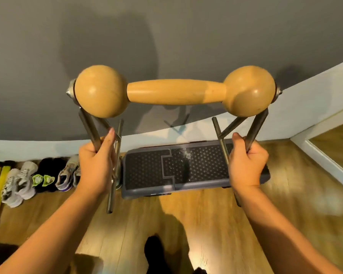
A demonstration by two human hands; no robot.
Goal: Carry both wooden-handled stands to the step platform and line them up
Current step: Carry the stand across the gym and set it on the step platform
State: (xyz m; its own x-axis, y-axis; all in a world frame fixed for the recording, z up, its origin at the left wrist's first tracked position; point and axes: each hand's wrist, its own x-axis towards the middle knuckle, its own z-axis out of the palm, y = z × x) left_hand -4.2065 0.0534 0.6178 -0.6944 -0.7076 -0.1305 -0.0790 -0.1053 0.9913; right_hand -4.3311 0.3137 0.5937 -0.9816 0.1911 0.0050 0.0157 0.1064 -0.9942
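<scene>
Wooden-handled steel stand [175, 91], gripped by closed left hand [96, 167] and right hand [246, 165] on its legs, needed level lowering onto the dark studded step platform [186, 167].

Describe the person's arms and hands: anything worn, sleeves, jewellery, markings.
Both forearms are bare up to the frame's bottom edge: no sleeves show. The left hand and right hand wear no gloves, and no watch, bracelet or ring is visible. Nails look short and unpainted. No markings or tattoos can be seen.
</scene>
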